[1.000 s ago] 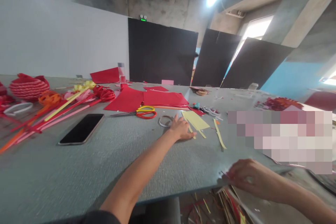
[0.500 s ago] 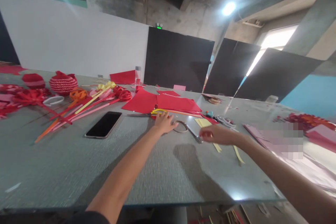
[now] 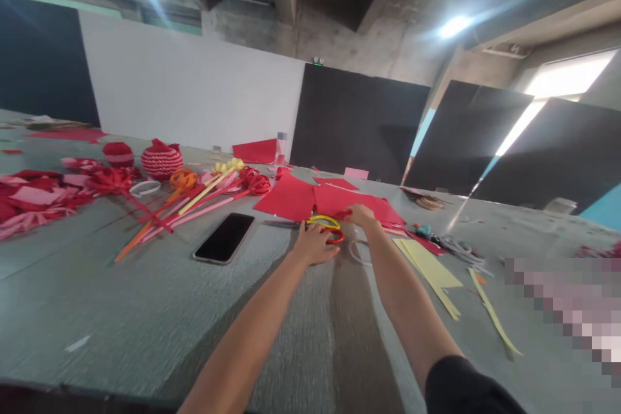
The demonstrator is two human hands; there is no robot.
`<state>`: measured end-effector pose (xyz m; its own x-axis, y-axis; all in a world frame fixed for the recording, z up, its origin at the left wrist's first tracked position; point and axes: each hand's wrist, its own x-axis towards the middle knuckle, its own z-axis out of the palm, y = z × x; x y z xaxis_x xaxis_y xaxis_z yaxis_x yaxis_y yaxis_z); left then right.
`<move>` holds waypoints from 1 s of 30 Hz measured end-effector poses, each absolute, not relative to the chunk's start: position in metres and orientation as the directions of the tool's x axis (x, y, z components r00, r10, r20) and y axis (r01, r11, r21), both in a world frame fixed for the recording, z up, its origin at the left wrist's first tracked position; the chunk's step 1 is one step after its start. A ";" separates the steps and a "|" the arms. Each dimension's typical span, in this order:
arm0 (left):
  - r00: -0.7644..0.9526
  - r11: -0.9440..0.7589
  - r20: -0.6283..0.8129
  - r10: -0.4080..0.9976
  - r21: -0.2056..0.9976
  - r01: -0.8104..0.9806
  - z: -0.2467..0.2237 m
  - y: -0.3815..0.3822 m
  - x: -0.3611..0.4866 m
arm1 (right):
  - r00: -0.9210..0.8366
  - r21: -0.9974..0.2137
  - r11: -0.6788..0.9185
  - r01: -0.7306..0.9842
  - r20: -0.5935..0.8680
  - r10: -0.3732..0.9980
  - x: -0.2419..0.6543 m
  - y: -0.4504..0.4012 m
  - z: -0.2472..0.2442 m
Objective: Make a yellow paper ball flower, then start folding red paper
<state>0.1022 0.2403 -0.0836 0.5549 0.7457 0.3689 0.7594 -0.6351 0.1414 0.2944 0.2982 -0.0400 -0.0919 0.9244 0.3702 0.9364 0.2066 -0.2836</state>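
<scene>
My left hand (image 3: 316, 247) lies low over the table with its fingers apart, at a pair of scissors (image 3: 326, 222) with yellow and red handles. Its fingertips seem to touch the handles. My right hand (image 3: 361, 215) has curled fingers at the near part of the red paper sheets (image 3: 371, 202). A small red bit shows at those fingertips, but I cannot tell whether it is loose or part of a sheet. A pale ring (image 3: 356, 251) sits between the hands, partly behind my right forearm.
To the left lie a black phone (image 3: 224, 238), paper flowers on strip stems (image 3: 194, 197) and a red-and-pink woven ball (image 3: 162, 160). Yellow paper (image 3: 429, 265) and a yellow strip (image 3: 492, 310) lie right. A clear bottle (image 3: 280, 149) stands at the back.
My right hand has moved left and forward, from beside the yellow paper to the red sheets. The left hand stays by the scissors. A slim silver tool beside the ring is no longer visible.
</scene>
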 end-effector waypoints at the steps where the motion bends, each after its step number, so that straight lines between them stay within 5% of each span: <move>1: 0.558 -0.640 0.375 0.741 0.143 0.755 -0.083 0.239 0.102 | -0.064 -0.306 0.176 0.936 0.344 0.937 0.296 0.298 -0.042; 5: 0.550 -0.650 0.402 0.732 0.168 0.741 -0.082 0.237 0.101 | 0.076 -0.372 0.035 0.928 0.280 0.957 0.304 0.297 -0.044; 11: 0.542 -0.672 0.434 0.720 0.237 0.702 -0.082 0.245 0.098 | 0.335 -0.582 -0.019 0.813 0.440 0.833 0.315 0.293 -0.038; 18: 0.433 -0.677 0.551 0.714 0.383 0.629 -0.078 0.264 0.089 | 0.521 -0.775 0.252 0.579 0.590 0.617 0.333 0.283 -0.001; 24: 0.146 -0.672 0.755 0.639 0.456 0.583 -0.049 0.243 0.056 | 0.412 -0.774 0.497 0.392 0.631 0.657 0.333 0.230 -0.021; 26: 0.126 -0.749 0.843 0.523 0.385 0.539 -0.038 0.219 0.036 | 0.337 -0.771 0.537 0.343 0.634 0.695 0.328 0.206 -0.042; 30: 0.337 -0.817 0.905 0.261 0.020 0.576 -0.033 0.151 -0.003 | 0.189 -0.762 0.571 0.306 0.636 0.748 0.316 0.162 -0.073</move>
<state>-0.0026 0.1508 -0.0331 0.3375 0.2606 0.9045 0.5763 -0.8170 0.0204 0.3155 0.1625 -0.0727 0.1891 0.7481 0.6361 0.3064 0.5705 -0.7620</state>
